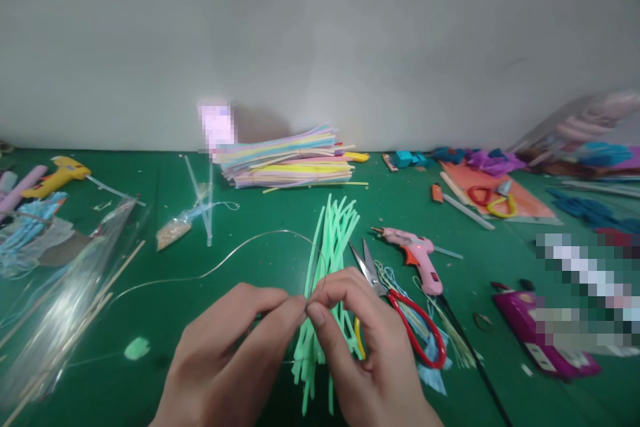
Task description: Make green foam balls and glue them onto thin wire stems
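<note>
In front of me the left hand (233,357) and right hand (373,340) meet, fingertips pinched on a thin wire (235,251) curving leftward over the green table (270,263); fingers hide the left's exact grip. Beneath lie light-green chenille stems (323,273), with red-handled scissors (394,297) and a pink glue gun (420,251) rightward.

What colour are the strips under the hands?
Light mint green; the strips show best in the head view.
</note>
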The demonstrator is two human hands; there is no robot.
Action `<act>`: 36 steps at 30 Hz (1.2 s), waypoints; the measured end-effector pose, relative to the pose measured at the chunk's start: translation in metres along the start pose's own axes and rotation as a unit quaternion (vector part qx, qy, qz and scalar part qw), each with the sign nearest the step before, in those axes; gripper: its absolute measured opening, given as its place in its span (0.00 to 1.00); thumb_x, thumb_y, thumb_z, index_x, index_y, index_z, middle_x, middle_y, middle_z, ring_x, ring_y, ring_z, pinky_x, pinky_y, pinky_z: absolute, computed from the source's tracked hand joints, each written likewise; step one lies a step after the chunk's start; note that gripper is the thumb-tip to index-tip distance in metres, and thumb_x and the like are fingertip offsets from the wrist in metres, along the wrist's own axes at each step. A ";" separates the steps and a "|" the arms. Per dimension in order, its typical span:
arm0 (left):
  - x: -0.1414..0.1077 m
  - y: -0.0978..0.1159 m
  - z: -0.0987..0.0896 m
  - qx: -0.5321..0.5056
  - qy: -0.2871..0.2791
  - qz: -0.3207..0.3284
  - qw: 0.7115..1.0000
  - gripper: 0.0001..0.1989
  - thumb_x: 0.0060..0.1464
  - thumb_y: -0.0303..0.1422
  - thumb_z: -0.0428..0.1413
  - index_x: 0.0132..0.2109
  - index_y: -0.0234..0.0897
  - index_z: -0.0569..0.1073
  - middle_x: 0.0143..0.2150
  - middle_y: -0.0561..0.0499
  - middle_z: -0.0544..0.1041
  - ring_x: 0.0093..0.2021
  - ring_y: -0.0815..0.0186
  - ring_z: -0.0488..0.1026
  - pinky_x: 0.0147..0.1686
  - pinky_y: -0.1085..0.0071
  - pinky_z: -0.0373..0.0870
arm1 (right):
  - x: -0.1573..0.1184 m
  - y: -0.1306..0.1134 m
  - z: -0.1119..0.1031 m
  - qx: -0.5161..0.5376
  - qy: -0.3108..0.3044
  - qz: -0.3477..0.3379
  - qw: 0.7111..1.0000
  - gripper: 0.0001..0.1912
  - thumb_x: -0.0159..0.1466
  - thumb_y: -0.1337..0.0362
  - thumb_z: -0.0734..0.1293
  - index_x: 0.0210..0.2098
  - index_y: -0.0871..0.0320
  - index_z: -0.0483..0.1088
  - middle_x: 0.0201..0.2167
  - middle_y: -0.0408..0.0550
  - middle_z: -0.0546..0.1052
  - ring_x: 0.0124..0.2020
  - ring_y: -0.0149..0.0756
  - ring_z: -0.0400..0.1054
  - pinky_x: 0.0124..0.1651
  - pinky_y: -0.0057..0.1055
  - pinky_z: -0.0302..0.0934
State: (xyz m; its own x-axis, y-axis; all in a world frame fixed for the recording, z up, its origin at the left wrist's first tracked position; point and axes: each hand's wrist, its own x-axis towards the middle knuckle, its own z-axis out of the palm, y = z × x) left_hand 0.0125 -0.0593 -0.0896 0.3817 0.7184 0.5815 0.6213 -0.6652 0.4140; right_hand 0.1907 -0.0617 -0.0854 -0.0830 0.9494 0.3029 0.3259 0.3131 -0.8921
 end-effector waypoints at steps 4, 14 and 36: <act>-0.003 0.001 0.000 -0.020 -0.006 -0.004 1.000 0.14 0.66 0.26 0.51 0.53 0.41 0.75 0.45 0.50 0.81 0.41 0.69 0.78 0.43 0.75 0.77 | -0.003 0.001 0.007 0.012 0.023 -0.007 1.000 0.07 0.69 0.69 0.63 0.33 0.55 0.66 0.32 0.40 0.72 0.35 0.30 0.68 0.38 0.28 0.62; -0.005 -0.002 -0.001 -0.027 0.031 -0.018 0.999 0.13 0.63 0.23 0.57 0.52 0.38 0.77 0.46 0.52 0.79 0.43 0.72 0.76 0.48 0.77 0.74 | 0.007 0.006 -0.009 0.079 0.009 0.040 0.996 0.17 0.73 0.60 0.58 0.40 0.50 0.78 0.37 0.43 0.80 0.39 0.30 0.74 0.41 0.27 0.67; -0.024 -0.014 0.003 0.071 -0.009 0.096 0.993 0.24 0.60 0.19 0.57 0.60 0.41 0.72 0.49 0.50 0.81 0.48 0.66 0.79 0.53 0.71 0.73 | 0.005 -0.001 -0.007 0.095 -0.035 0.065 0.993 0.10 0.67 0.63 0.67 0.29 0.57 0.72 0.27 0.42 0.74 0.30 0.32 0.69 0.35 0.30 0.61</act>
State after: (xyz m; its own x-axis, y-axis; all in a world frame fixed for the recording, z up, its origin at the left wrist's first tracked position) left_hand -0.0037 -0.0667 -0.1118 0.5146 0.5854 0.6265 0.6250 -0.7563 0.1934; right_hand 0.1969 -0.0574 -0.0807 -0.1197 0.9795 0.1619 0.1550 0.1795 -0.9715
